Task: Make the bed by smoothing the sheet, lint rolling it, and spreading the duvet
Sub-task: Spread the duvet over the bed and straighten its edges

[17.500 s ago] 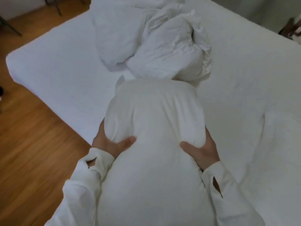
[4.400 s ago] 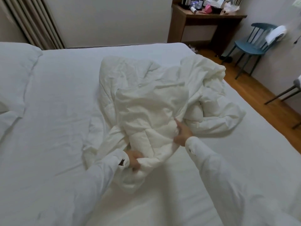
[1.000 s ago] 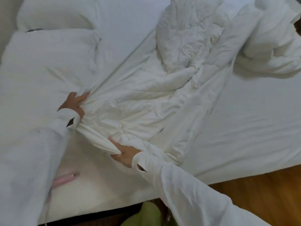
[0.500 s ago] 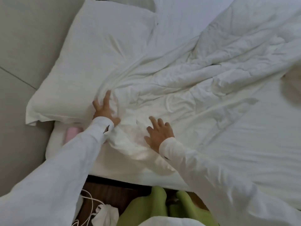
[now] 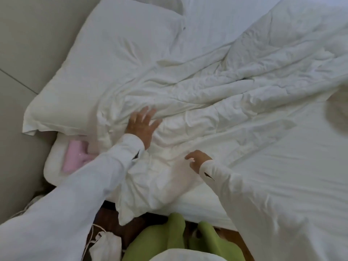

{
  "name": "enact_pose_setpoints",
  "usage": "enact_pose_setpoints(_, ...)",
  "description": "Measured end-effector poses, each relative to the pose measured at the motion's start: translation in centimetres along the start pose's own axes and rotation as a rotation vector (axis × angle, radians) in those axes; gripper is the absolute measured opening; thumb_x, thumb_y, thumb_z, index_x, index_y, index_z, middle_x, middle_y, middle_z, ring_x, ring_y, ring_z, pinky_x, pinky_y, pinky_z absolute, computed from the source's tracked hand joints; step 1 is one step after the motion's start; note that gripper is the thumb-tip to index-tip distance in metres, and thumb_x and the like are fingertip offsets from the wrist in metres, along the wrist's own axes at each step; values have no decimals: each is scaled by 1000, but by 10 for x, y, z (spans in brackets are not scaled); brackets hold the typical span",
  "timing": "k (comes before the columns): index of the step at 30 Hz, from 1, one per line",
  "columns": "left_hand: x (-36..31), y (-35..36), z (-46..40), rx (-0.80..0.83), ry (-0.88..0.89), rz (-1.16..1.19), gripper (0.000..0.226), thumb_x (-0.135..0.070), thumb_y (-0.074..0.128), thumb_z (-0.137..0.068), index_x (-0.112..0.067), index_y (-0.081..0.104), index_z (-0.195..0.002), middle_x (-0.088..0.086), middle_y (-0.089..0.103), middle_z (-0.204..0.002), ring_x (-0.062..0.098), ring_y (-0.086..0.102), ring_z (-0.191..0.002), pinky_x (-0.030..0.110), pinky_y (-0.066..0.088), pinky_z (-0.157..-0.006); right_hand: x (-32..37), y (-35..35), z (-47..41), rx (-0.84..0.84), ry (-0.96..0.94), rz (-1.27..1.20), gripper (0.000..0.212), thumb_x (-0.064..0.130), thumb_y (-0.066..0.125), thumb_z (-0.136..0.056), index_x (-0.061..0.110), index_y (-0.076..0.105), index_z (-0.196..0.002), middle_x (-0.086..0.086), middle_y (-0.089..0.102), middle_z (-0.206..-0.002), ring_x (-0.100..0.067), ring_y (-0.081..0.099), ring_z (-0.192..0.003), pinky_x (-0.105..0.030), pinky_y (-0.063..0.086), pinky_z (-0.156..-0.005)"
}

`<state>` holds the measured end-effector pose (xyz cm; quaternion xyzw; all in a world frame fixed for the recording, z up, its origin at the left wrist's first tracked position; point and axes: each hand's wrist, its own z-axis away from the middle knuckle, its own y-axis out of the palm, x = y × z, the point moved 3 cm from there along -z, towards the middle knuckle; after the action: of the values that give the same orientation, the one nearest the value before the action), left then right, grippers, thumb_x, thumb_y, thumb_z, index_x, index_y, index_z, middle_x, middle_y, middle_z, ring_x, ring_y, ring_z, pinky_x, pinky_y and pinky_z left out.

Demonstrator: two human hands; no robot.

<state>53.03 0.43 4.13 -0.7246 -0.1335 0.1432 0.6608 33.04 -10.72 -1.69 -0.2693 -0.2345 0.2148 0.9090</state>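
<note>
No readable text, label, brand, number or sign anywhere in the head view; all surfaces plain and unmarked.

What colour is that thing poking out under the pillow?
Pale pink; the object shows in the head view, beneath the pillow.

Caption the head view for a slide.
Left hand flattens the crumpled duvet beside the pillow; right hand hovers near its corner.
</note>
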Motion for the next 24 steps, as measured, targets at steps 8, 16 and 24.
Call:
enact_pose_setpoints(8,-189,71,23,633,113,270,71,-58,53,-84,-34,26,-145,-5,15,-155,21,11,-143,39,18,-112,-158,-58,4,-118,87,512,97,1,64,-79,41,12,-151,5,-1,-160,-27,-6,-148,-55,8,-117)
enact_pose_setpoints(16,-294,113,-25,652,-183,124,83,-17,48,-92,-44,-10,-146,-9,-2,-157,31,6,-142,56,24,-108,-261,-120,-48,-212,13,721,90,45,63,-88,46,-2,-150,5,-10,-161,-27,-13,-148,-56,5,-116)
enact_pose_setpoints(24,-249,106,-32,769,-320,291,43,-8,51,-90,-24,55,-130,4,52,-136,25,50,-123,26,38,-91,-238,-104,-42,-74,-183,604,37,38,44,-100,20,53,-131,-9,56,-133,-30,52,-122,-34,38,-97)
